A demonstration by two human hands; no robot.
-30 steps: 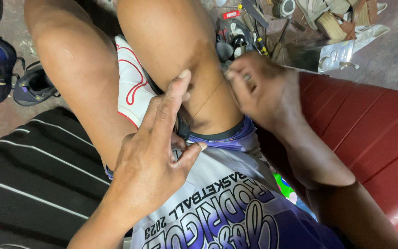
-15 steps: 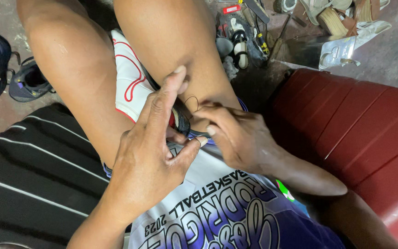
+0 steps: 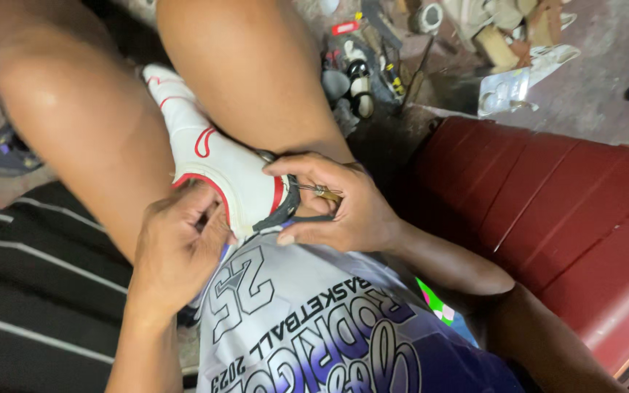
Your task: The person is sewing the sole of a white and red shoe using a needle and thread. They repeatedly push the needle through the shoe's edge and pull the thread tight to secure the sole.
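A white shoe with red trim [image 3: 212, 164] is wedged between my two bare thighs, sole side toward me. My left hand [image 3: 180, 247] grips the shoe's near edge from the left, fingers curled on the red rim. My right hand [image 3: 336, 207] pinches a thin metal awl with a wooden handle [image 3: 318, 191] against the shoe's dark heel edge. A dark thread or strap curves under that hand. My printed grey and purple jersey [image 3: 307, 327] fills the lower middle.
A red padded seat [image 3: 569, 218] lies to the right. Tools, bottles and scraps [image 3: 373, 65] clutter the floor beyond my knees. A black striped cloth [image 3: 30, 291] covers the lower left, with dark footwear [image 3: 5, 149] at the far left.
The shoe has turned so its white side shows more. My left hand slid down to grip its rim. My right hand came in and now holds the awl at the heel.
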